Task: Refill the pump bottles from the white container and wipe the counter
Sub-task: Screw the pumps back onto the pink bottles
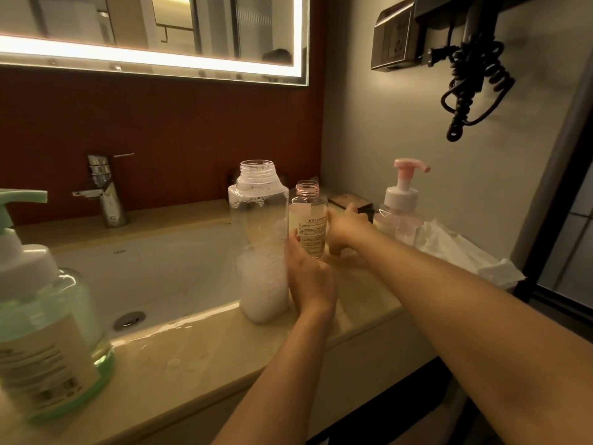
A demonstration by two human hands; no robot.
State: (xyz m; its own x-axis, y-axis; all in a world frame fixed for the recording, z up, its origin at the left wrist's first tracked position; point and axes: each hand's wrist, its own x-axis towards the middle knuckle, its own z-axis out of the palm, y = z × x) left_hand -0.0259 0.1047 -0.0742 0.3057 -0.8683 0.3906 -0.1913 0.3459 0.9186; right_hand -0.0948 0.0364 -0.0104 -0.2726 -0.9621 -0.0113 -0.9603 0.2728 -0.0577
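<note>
**Q:** Edges and clearances?
**A:** The tall clear open-necked container (261, 252), white liquid in its base, stands at the basin-side edge of the beige stone counter (199, 358). The small clear labelled bottle (309, 220), with a pink threaded neck, is just right of it. The pink pump bottle (401, 213) and crumpled white tissue (455, 248) fill the right corner. Open counter lies frontward.

**Q:** Hand pose?
**A:** The left hand (309, 281) is upright between both vessels, thumb on the small bottle; its finger wrap cannot be determined. The right hand (345, 228) curls its fingers round that bottle's right side.

Both bare forearms reach to mid-frame. The left hand (309, 277), rising from the bottom edge, wraps the base of a small bottle (309, 220). The right hand (345, 228), stretching from lower right, meets its side, thumb raised, grip unclear.
</note>
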